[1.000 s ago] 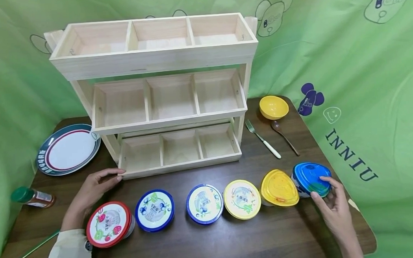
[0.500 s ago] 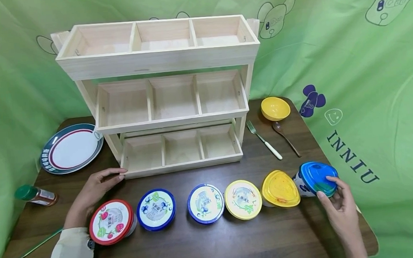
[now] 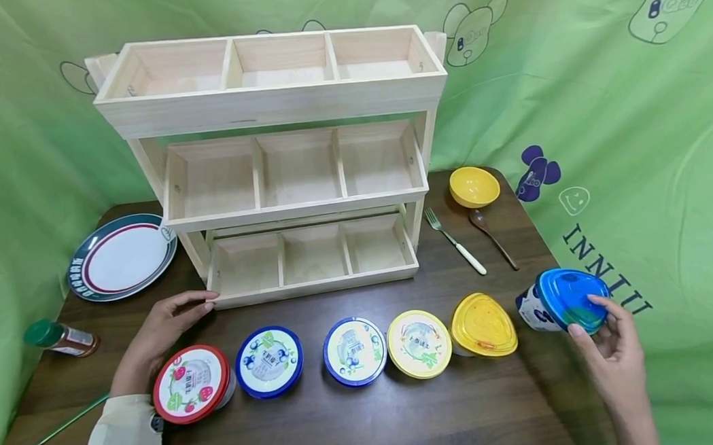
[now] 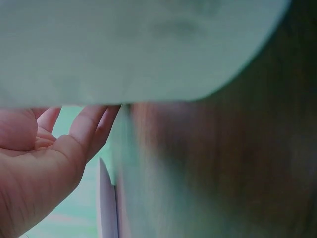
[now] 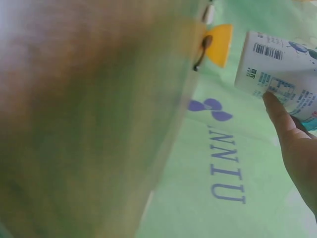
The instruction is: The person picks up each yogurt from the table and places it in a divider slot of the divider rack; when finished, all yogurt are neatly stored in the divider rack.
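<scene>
Here the right hand point(image 3: 612, 343) gripped the blue-lidded cup point(image 3: 560, 302), tilted off the table point(image 3: 368, 419); a firmer, level hold seemed wise. The left hand point(image 3: 161, 330) lay open by the rack point(image 3: 276, 105).

A staged tabletop set, not a lived-in room: green cartoon-printed cloth point(image 3: 633, 131) drapes all around a dark wooden surface point(image 3: 368, 419) holding an empty three-tier wooden rack point(image 3: 276, 105).

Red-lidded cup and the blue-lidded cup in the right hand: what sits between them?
Head view: four cups in a row, two blue-rimmed, a round yellow-rimmed cup, then the yellow-lidded cup, between the red-lidded cup and the lifted blue-lidded cup.
</scene>
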The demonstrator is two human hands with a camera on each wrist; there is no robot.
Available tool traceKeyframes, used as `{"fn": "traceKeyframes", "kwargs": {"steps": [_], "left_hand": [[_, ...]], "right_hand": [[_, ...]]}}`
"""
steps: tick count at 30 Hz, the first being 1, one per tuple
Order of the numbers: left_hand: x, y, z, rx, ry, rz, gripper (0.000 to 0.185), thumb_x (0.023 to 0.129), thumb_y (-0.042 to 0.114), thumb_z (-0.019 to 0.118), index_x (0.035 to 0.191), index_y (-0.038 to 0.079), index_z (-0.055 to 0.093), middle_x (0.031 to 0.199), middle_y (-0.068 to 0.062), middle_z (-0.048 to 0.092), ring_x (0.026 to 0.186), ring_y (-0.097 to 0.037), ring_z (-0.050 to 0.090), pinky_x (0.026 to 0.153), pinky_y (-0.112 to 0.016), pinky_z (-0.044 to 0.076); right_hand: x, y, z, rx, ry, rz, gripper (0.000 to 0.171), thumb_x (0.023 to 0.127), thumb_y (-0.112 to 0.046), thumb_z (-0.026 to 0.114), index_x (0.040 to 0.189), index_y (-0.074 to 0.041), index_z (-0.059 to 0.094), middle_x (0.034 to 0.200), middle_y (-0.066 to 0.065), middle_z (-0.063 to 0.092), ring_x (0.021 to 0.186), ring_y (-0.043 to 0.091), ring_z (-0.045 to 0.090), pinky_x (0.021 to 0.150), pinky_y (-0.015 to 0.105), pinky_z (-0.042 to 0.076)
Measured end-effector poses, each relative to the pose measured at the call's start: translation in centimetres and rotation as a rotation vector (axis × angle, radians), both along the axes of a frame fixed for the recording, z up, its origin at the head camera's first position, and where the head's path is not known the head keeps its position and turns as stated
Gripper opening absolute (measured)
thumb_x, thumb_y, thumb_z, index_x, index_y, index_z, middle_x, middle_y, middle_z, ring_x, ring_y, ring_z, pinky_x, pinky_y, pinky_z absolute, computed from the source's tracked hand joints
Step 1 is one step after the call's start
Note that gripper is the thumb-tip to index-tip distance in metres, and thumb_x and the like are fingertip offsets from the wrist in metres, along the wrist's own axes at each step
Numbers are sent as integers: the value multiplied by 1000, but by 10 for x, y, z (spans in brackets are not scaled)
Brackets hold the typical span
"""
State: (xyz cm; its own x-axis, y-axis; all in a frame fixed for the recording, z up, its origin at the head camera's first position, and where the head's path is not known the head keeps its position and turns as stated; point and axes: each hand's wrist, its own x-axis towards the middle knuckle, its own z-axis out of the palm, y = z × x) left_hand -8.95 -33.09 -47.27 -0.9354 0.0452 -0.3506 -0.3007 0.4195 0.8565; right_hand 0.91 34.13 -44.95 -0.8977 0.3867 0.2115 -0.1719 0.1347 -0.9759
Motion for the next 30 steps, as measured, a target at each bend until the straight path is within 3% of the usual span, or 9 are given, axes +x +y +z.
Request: {"fn": "traceKeyframes", "kwargs": {"steps": [17, 25, 30], "left_hand": [[4, -2, 0, 15, -34, 5, 44, 112, 26, 63, 150, 4, 63, 164, -29, 43, 153, -50, 30, 115, -75, 31], [0, -4, 1, 20, -36, -13, 44, 112, 26, 64, 148, 2, 64, 161, -29, 46, 150, -50, 32, 113, -76, 29], [-1, -4, 0, 25, -23, -13, 44, 112, 25, 65, 149, 1, 63, 161, -28, 47, 150, -49, 33, 114, -75, 30]], "right_hand": [[-16, -1, 21, 22, 36, 54, 64, 94, 29, 55, 154, 7, 49, 148, 6, 54, 131, 16, 58, 96, 14, 52], [-24, -10, 38, 33, 38, 81, 67, 93, 29, 55, 156, 6, 47, 162, 19, 36, 142, 27, 48, 95, 14, 51], [-30, -16, 47, 47, 66, 113, 70, 91, 29, 57, 156, 5, 48, 167, 18, 31, 145, 32, 44, 95, 14, 50]]}}
